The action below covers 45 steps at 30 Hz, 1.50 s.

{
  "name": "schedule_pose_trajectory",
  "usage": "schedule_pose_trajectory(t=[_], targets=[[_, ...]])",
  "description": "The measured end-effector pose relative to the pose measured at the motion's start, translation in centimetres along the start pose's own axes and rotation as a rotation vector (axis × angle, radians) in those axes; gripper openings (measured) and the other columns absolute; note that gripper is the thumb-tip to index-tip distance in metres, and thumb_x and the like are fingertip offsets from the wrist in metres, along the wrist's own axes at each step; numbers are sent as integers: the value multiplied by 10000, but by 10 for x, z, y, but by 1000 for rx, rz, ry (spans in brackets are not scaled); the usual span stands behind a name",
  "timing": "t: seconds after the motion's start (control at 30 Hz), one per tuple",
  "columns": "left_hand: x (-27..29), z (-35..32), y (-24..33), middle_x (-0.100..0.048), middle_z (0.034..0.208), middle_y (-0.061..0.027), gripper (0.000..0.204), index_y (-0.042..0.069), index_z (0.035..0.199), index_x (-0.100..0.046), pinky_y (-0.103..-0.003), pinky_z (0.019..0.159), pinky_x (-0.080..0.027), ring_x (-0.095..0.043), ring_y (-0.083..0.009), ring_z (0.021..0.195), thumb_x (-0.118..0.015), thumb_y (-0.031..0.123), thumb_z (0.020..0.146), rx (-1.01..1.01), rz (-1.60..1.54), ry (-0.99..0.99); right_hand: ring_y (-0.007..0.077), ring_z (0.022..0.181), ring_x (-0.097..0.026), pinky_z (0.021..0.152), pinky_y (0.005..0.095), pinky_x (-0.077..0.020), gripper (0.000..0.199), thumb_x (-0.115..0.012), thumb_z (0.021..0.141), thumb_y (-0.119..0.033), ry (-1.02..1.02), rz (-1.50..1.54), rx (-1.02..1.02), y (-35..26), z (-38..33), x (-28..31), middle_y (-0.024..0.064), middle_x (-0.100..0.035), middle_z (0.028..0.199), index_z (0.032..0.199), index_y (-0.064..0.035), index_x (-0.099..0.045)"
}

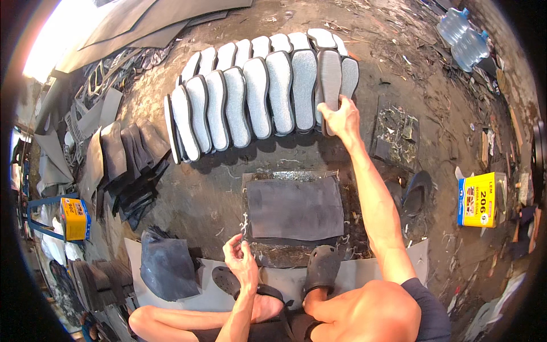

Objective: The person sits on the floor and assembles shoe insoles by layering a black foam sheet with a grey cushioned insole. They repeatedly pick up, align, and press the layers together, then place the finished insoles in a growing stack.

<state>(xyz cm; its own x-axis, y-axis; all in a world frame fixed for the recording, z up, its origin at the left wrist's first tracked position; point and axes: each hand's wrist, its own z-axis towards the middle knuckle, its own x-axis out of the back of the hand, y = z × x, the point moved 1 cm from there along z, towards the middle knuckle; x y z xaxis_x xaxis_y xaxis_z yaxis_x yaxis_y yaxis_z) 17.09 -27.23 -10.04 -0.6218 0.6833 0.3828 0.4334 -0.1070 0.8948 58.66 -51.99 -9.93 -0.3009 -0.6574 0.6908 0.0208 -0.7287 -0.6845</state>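
My right hand (pixel 343 118) reaches far forward, its thumb and fingers closed around the lower end of a grey shoe sole (pixel 330 74). That sole stands at the right end of two rows of soles (pixel 256 97) with pale, fuzzy-looking faces and dark rims, leaning side by side. Over my foot, my left hand (pixel 242 263) hovers with its fingers loosely curled and a little apart; nothing shows in it. Just beyond it a dark rectangular sheet (pixel 295 209) lies flat on a worn, glue-marked board (pixel 296 252).
Stacked dark sheets (pixel 128 165) and a folded dark piece (pixel 166 268) lie to the left. A yellow can (pixel 478 199) stands right, another yellow container (pixel 75 219) left. Clear plastic bottles (pixel 466 43) lie far right. Large sheets (pixel 154 25) spread at the back; scraps litter the ground.
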Motion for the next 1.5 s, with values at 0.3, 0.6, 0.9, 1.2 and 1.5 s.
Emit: schedule_pose_trajectory(t=[0.3,0.6,0.9,1.2,1.5], targets=[[-33,22,52,-692,1362,-127,417,-2,1451,-650,-339,945,-625,-715,-189,1133,-663,285,1148,411,-606,-441,253,1450,-556,1243,481,-421,602,-832,918,-177,-529,1197,-163,-31,-162,72,73,-642,1413,1462,-71,-596],[-21,74,60,-746,1266,-14,497,87,1560,-624,-284,840,-602,-706,-75,1030,-750,165,1086,170,-378,-472,170,1076,-761,808,309,-651,611,-713,1102,-325,-542,1041,-563,5,-244,116,79,-737,1318,1628,-133,-469],[-23,49,3,-811,1078,-105,559,-27,1316,-778,-273,866,-566,-728,-130,916,-982,247,873,188,-150,-135,137,905,-677,713,322,-696,484,-767,1068,-210,-415,388,-347,20,-286,130,70,-627,1094,1528,-87,-678],[-12,46,0,-815,1194,-109,419,-3,1279,-814,-307,977,-568,-738,-156,1045,-925,209,934,97,-49,-227,122,980,-688,759,302,-664,472,-761,1072,-189,-361,577,-430,18,-292,133,54,-707,1109,1505,-58,-623],[-2,83,-11,-706,1279,-127,554,76,1345,-768,-475,1107,-518,-610,-364,1236,-933,246,844,-681,483,-624,72,1050,-738,808,211,-648,459,-717,1091,-102,-183,1121,-730,60,-251,177,31,-716,1360,1532,-51,-602]])
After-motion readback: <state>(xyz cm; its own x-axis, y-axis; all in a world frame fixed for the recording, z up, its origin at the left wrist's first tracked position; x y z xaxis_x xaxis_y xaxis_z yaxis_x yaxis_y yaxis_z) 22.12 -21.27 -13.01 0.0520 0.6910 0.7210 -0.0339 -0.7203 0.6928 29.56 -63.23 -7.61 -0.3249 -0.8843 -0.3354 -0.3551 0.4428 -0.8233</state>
